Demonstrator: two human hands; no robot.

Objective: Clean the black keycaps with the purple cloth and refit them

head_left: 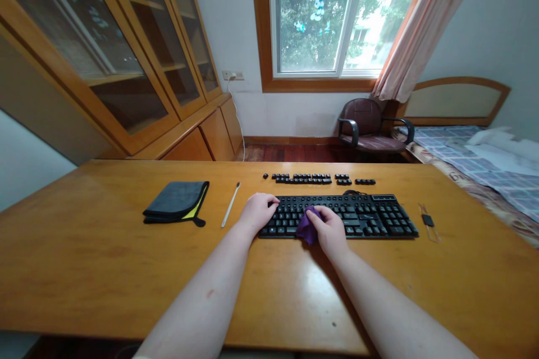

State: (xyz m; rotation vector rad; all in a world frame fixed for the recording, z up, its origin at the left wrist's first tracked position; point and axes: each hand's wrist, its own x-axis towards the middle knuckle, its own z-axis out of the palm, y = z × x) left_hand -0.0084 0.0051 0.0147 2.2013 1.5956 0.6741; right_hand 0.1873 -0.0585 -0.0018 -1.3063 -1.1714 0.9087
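Observation:
A black keyboard [379, 219] lies flat on the wooden desk, and its upper rows look bare of keycaps. My left hand [257, 214] grips the keyboard's left end, thumb and fingers closed around its edge. In my right hand [330, 230] a purple cloth [308, 229] is pinched and bunched, resting on the lower middle keys. Behind the keyboard, loose black keycaps [303, 178] are lined up in rows. To the left lies a thin white brush [231, 206] with a dark tip. Right of the keyboard is a keycap puller [428, 220] with wire loops.
A folded grey cloth [174, 202] with yellow lining lies on the left part of the desk [105, 269]. Beyond the desk stand a glass-door cabinet [168, 67], a maroon armchair [366, 123] and a bed [484, 151]. A window is in the far wall.

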